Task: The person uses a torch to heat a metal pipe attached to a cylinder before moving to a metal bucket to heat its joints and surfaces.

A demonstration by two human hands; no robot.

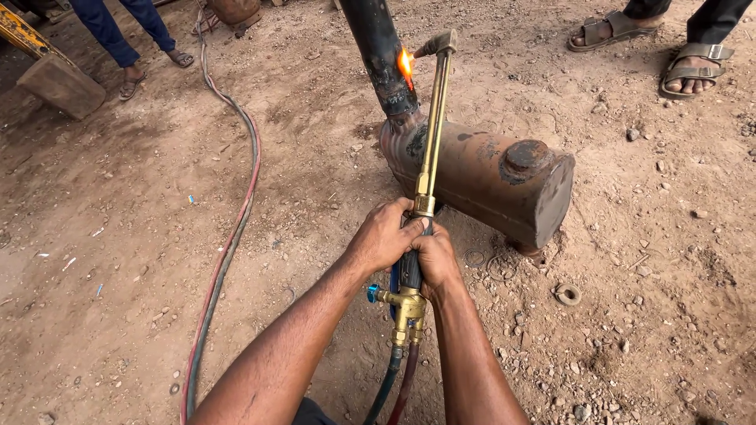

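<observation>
At frame centre, we clamp our left hand [383,236] and right hand [435,260] tight around the cutting torch [429,149], best held steady, flame [405,63] on the dark pipe [378,55] above the rusty tank [488,177].

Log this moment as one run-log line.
left hand: grips cutting torch | right hand: grips torch handle | flame: on dark pipe | rusty tank: on dirt

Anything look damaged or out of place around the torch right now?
The tank is rusty and tilted on the dirt. A loose ring lies beside it. Both hands grip the torch; its flame meets the pipe.
</observation>
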